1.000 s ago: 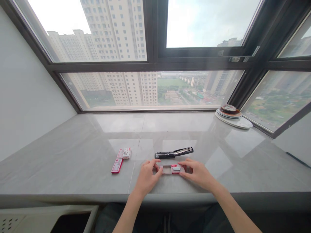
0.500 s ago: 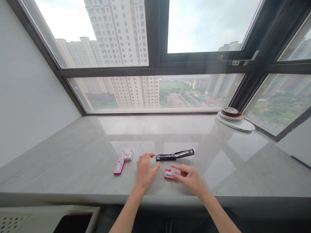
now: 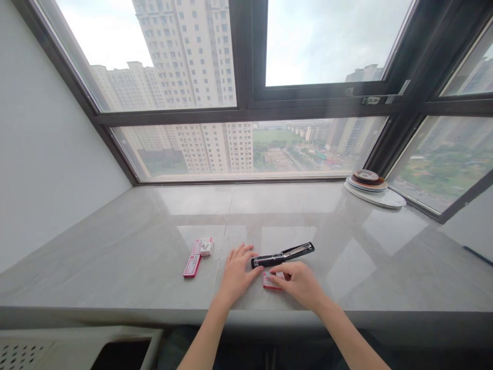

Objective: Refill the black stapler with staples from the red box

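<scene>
Glossy stone sill [image 3: 115, 257] beneath a dark window frame [image 3: 242, 61].
Flat card boxes [image 3: 191, 266]; then the left hand [image 3: 235, 277], palm down, gripping one end of the opened stapler [image 3: 269, 259]; the red box [image 3: 269, 285] near the front edge [image 3: 246, 310], the right hand [image 3: 302, 285] bent over it, fingertips close, any pinch impossible to tell; stone stretches on to round plates [image 3: 365, 185].

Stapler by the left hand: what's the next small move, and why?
I'd probably have the left hand steady the stapler: it lies opened out with that hand at its left end, while the right hand is at the small box.
</scene>
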`<state>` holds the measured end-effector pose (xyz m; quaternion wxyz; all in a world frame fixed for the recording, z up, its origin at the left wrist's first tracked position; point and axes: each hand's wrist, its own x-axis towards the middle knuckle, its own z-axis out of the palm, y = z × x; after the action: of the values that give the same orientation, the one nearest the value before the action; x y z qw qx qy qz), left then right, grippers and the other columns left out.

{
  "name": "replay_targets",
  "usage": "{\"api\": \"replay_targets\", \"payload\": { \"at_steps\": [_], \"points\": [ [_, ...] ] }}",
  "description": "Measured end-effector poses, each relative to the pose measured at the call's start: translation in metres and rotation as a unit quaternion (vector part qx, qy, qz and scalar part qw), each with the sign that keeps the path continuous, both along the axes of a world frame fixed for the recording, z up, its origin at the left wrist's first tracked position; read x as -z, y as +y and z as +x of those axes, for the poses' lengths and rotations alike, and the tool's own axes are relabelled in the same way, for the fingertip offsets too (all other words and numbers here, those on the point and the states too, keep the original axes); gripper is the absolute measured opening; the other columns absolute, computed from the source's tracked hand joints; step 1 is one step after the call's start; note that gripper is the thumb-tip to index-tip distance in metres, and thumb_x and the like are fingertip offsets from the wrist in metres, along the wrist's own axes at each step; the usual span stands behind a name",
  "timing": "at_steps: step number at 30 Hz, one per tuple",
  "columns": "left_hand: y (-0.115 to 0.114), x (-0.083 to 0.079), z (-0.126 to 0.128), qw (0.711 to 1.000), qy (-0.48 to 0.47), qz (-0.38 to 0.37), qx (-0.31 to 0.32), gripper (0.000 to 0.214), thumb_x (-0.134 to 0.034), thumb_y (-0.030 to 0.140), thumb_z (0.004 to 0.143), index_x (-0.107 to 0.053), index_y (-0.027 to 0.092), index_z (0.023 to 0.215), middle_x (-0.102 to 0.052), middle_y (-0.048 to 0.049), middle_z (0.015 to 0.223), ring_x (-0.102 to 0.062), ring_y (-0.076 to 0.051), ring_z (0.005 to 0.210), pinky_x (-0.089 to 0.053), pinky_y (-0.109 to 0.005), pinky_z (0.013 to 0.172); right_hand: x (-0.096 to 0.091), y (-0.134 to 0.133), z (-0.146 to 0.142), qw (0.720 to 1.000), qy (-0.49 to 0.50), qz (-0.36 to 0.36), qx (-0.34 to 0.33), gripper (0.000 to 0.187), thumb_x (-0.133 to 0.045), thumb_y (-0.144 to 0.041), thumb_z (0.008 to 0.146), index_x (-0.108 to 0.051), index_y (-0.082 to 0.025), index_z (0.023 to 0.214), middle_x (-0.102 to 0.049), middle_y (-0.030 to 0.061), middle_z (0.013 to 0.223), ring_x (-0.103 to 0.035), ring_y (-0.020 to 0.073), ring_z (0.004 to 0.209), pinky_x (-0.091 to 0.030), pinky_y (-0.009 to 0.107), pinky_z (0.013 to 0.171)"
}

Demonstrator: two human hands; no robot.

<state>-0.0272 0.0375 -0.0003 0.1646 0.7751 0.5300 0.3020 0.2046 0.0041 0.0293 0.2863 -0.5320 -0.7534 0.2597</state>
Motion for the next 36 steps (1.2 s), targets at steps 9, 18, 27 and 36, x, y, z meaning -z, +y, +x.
{"api": "replay_targets", "payload": {
  "at_steps": [9,18,27,36],
  "points": [
    [-0.007,-0.001,0.001,1.0,0.004,0.005,0.008,0.028,-0.072,0.039,0.088,-0.068,0.036,0.116,-0.057,0.001,0.145,-0.036,-0.027,0.148,-0.021,-0.054,0.125,-0.016,0.046,-0.005,0.997,-0.054,0.033,-0.045,0.031,-0.06,-0.049,0.095,-0.081,-0.029,0.104,-0.078,0.0038,0.085,-0.066,0.0196,0.074,-0.042,0.027,0.071],
    [-0.007,-0.004,0.0,1.0,0.017,0.0,-0.001,0.027,-0.072,0.039,0.088,-0.067,0.037,0.114,-0.057,0.0049,0.145,-0.036,-0.025,0.148,-0.022,-0.05,0.125,-0.011,0.045,-0.011,0.994,-0.056,0.055,-0.073,0.032,-0.056,-0.048,0.099,-0.08,-0.028,0.106,-0.078,0.0031,0.088,-0.067,0.0196,0.076,-0.042,0.027,0.072],
    [-0.007,-0.005,-0.001,1.0,0.021,-0.007,0.001,0.028,-0.071,0.04,0.089,-0.066,0.037,0.116,-0.057,0.004,0.145,-0.036,-0.025,0.148,-0.02,-0.05,0.126,-0.014,0.04,-0.015,0.994,-0.059,0.052,-0.074,0.03,-0.054,-0.044,0.101,-0.079,-0.029,0.104,-0.077,0.0019,0.086,-0.066,0.019,0.075,-0.041,0.026,0.071],
    [-0.007,-0.007,-0.002,1.0,0.015,-0.011,0.0,0.027,-0.071,0.041,0.089,-0.066,0.037,0.116,-0.057,0.004,0.145,-0.036,-0.024,0.148,-0.02,-0.049,0.126,-0.017,0.04,-0.017,0.994,-0.093,0.034,-0.053,0.028,-0.059,-0.043,0.097,-0.077,-0.028,0.112,-0.075,0.0019,0.082,-0.065,0.0194,0.074,-0.037,0.027,0.068]
  ]
}}
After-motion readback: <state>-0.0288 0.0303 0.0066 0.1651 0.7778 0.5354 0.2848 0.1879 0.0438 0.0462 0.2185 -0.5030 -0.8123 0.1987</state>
